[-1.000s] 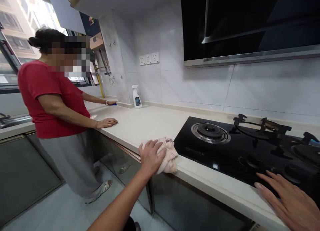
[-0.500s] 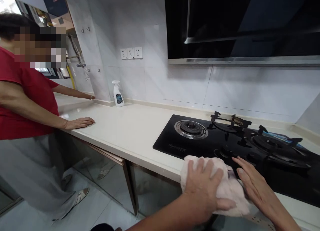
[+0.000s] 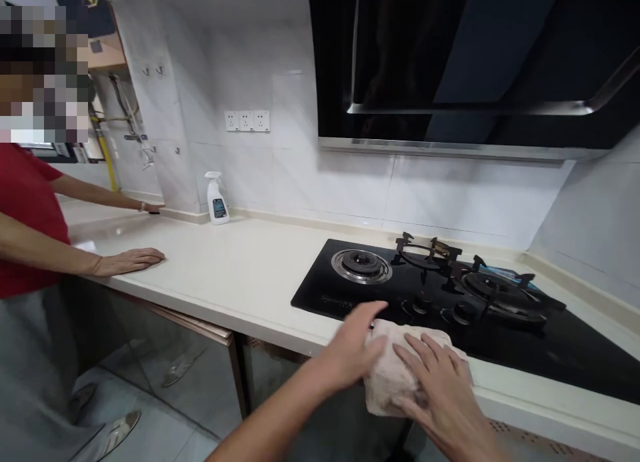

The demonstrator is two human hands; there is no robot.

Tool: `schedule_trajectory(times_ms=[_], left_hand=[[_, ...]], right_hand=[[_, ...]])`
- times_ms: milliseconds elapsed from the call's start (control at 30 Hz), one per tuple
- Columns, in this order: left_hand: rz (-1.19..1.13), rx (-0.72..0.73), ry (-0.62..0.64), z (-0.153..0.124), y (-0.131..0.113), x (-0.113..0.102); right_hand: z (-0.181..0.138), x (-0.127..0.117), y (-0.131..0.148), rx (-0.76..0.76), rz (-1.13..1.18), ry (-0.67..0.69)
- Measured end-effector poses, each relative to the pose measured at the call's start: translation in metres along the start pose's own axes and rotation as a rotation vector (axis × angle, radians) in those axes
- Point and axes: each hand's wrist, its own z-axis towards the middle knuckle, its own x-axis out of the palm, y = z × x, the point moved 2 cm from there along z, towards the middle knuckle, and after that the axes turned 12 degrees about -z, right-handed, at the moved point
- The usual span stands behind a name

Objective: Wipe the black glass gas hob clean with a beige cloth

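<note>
A folded, pale pinkish-white cloth [image 3: 390, 375] is held at the front edge of the counter, before the black gas hob [image 3: 320, 285]. Brownish smudges mark its lower side. Over its top lies my right hand [image 3: 443, 385], fingers spread across it and thumb lower down, gripping it. My left hand [image 3: 353, 349] is at the cloth's left side with thumb and fingers apart; a fingertip overlaps the cloth's edge, and I cannot tell whether it presses on it. Two control knobs [image 3: 460, 312] sit on the hob just beyond the cloth.
The hob's left burner [image 3: 363, 265] has no pan support, while black pan supports [image 3: 430, 252] stand farther right. On the white counter [image 3: 240, 262] is a spray bottle [image 3: 217, 199]. A person in red [image 3: 30, 215] leans on the counter at left. A range hood [image 3: 450, 149] overhangs the hob.
My left hand has come off the cloth to its left side, fingers apart. My right hand has moved from beside the cloth onto it. The cloth is turned, and the view has swung right.
</note>
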Motion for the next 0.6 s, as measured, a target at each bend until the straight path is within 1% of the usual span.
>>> schedule_trajectory(times_ms=[67,133,233,300,367,433,500,600], left_hand=[[0.122,0.047,-0.151,-0.002,0.015,-0.040],[0.245,0.019,-0.217,-0.005,0.034,-0.079],[0.440,-0.120,-0.267,-0.009,0.062,-0.128],[0.568,-0.231,-0.294,-0.014,0.075,-0.152],[0.670,-0.354,-0.284,-0.020,0.082,-0.166],[0.745,-0.452,-0.239,-0.024,0.084,-0.171],[0.798,-0.499,-0.181,-0.026,0.083,-0.170],[0.841,-0.520,-0.118,-0.026,0.080,-0.165]], right_hand=[[0.020,0.004,0.025,0.038,-0.084,0.084],[0.047,0.005,0.053,0.033,-0.080,0.183],[0.091,0.007,0.094,-0.058,0.021,0.300],[0.115,0.010,0.117,-0.135,0.092,0.322],[0.130,0.011,0.130,-0.192,0.153,0.320],[0.135,0.011,0.131,-0.218,0.211,0.315],[0.130,0.008,0.120,-0.214,0.257,0.312],[0.107,-0.002,0.081,-0.151,0.269,0.317]])
